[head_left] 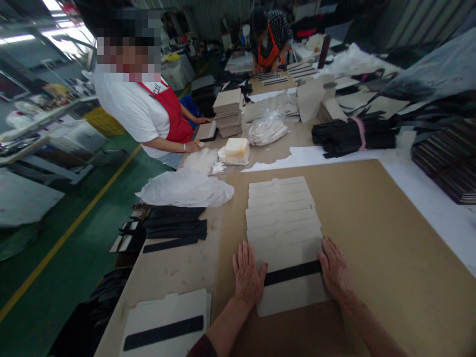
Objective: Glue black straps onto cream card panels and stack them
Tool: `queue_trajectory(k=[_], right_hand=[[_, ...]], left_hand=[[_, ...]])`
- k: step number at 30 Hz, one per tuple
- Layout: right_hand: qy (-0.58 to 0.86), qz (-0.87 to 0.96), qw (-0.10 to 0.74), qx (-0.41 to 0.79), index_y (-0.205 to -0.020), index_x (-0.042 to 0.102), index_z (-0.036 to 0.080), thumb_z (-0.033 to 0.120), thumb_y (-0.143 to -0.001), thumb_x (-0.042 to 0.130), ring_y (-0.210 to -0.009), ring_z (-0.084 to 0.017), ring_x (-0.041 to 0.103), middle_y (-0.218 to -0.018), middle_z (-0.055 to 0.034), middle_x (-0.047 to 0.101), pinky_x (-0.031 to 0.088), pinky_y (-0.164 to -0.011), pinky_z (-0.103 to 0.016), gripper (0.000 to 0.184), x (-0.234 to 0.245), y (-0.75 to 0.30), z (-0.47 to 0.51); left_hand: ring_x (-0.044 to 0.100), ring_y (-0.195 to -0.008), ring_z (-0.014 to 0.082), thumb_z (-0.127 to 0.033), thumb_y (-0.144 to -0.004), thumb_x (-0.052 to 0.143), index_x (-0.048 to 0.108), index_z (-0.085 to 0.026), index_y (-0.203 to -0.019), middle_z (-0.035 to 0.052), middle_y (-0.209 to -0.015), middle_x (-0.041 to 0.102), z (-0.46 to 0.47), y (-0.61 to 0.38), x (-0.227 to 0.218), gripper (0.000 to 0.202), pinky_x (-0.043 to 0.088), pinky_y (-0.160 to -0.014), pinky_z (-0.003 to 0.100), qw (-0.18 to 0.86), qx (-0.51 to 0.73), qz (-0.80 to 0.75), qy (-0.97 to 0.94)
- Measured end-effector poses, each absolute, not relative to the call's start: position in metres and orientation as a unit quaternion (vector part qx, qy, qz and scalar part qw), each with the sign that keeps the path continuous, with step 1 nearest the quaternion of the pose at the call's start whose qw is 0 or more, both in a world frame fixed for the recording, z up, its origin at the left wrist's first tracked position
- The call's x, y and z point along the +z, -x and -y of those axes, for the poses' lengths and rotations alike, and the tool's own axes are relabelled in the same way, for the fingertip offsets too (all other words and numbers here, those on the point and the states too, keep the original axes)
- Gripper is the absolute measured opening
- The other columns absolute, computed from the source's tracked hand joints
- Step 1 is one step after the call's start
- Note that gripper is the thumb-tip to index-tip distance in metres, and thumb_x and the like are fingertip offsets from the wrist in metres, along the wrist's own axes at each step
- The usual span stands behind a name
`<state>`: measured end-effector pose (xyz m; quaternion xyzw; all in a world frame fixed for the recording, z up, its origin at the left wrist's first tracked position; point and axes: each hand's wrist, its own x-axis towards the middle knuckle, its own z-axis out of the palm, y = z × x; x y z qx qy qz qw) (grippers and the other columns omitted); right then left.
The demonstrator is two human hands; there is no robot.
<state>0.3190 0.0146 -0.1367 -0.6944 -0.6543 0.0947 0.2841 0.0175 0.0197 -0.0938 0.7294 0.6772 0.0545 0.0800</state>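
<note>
while left hand (pixel 248 281) and right hand (pixel 337 273) lie flat, clenching nothing, at nine and three o'clock of the strip (pixel 292 273), alignment seems underway; next calls for even pressing.

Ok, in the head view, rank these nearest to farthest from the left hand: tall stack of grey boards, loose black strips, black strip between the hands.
From the left hand:
1. Black strip: immediately to its right.
2. Loose black strips: out left, somewhat ahead.
3. Tall stack of grey boards: far ahead.
</note>
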Motion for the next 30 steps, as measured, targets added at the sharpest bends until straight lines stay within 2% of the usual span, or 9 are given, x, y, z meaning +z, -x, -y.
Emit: queue_trajectory(k=[5, 12, 17, 21, 23, 26, 30], right_hand=[[0.695, 0.657, 0.285, 0.066, -0.141, 0.050, 0.006, 0.044, -0.103, 0.031, -0.143, -0.032, 0.037, -0.145, -0.0234, 0.052, 0.037, -0.113, -0.056, 0.057, -0.140, -0.314, -0.003], [0.712, 0.643, 0.276, 0.059, -0.146, 0.045, 0.009, 0.044, -0.102, 0.031, -0.145, -0.034, 0.034, -0.150, -0.0223, 0.046, 0.033, -0.114, -0.060, 0.058, -0.148, -0.308, 0.004], [0.694, 0.665, 0.272, 0.042, -0.147, 0.042, 0.009, 0.041, -0.102, 0.032, -0.144, -0.036, 0.035, -0.150, -0.0229, 0.046, 0.037, -0.112, -0.060, 0.056, -0.148, -0.310, 0.002], [0.716, 0.645, 0.268, 0.019, -0.146, 0.043, 0.008, 0.043, -0.100, 0.034, -0.142, -0.042, 0.035, -0.148, -0.0259, 0.045, 0.037, -0.108, -0.065, 0.058, -0.133, -0.304, 0.003], [0.723, 0.628, 0.287, 0.008, -0.147, 0.042, 0.010, 0.044, -0.099, 0.036, -0.140, -0.044, 0.036, -0.147, -0.0257, 0.046, 0.037, -0.106, -0.068, 0.059, -0.119, -0.292, 0.006], [0.669, 0.661, 0.339, 0.025, -0.146, 0.044, 0.015, 0.037, -0.097, 0.042, -0.134, -0.040, 0.045, -0.143, -0.0234, 0.051, 0.040, -0.105, -0.066, 0.053, -0.095, -0.256, 0.016], [0.566, 0.727, 0.369, 0.123, -0.133, 0.056, 0.024, 0.026, -0.096, 0.045, -0.123, -0.032, 0.057, -0.136, -0.0156, 0.059, 0.050, -0.100, -0.057, 0.039, -0.077, -0.187, 0.038]], left_hand=[[0.021, -0.151, 0.0336, -0.047, -0.098, 0.042, 0.032, -0.008, -0.153, 0.0184, -0.163, 0.024, -0.020, -0.017, -0.095, 0.069, 0.022, -0.121, 0.059, 0.064, 0.046, -0.670, -0.738], [0.022, -0.151, 0.0335, -0.046, -0.096, 0.043, 0.030, -0.011, -0.155, 0.0176, -0.164, 0.024, -0.019, -0.017, -0.097, 0.069, 0.021, -0.121, 0.060, 0.071, 0.055, -0.671, -0.736], [0.019, -0.152, 0.0349, -0.048, -0.095, 0.044, 0.028, -0.010, -0.155, 0.0179, -0.164, 0.020, -0.022, -0.017, -0.089, 0.073, 0.020, -0.120, 0.061, 0.117, 0.047, -0.664, -0.737], [0.022, -0.151, 0.0307, -0.045, -0.098, 0.040, 0.023, -0.010, -0.157, 0.0190, -0.163, 0.024, -0.020, 0.004, -0.076, 0.070, 0.028, -0.120, 0.055, 0.159, 0.097, -0.667, -0.721], [0.025, -0.151, 0.0276, -0.041, -0.100, 0.036, 0.021, -0.012, -0.157, 0.0183, -0.162, 0.027, -0.009, 0.033, -0.069, 0.065, 0.031, -0.119, 0.051, 0.139, 0.155, -0.687, -0.696], [0.030, -0.149, 0.0250, -0.037, -0.101, 0.033, 0.024, -0.019, -0.156, 0.0142, -0.159, 0.036, 0.023, 0.101, -0.058, 0.058, 0.031, -0.119, 0.049, 0.063, 0.239, -0.732, -0.635], [0.036, -0.145, 0.0339, -0.044, -0.097, 0.035, 0.035, -0.016, -0.150, 0.0189, -0.149, 0.047, 0.075, 0.203, -0.048, 0.060, 0.032, -0.117, 0.059, -0.040, 0.247, -0.821, -0.513]])
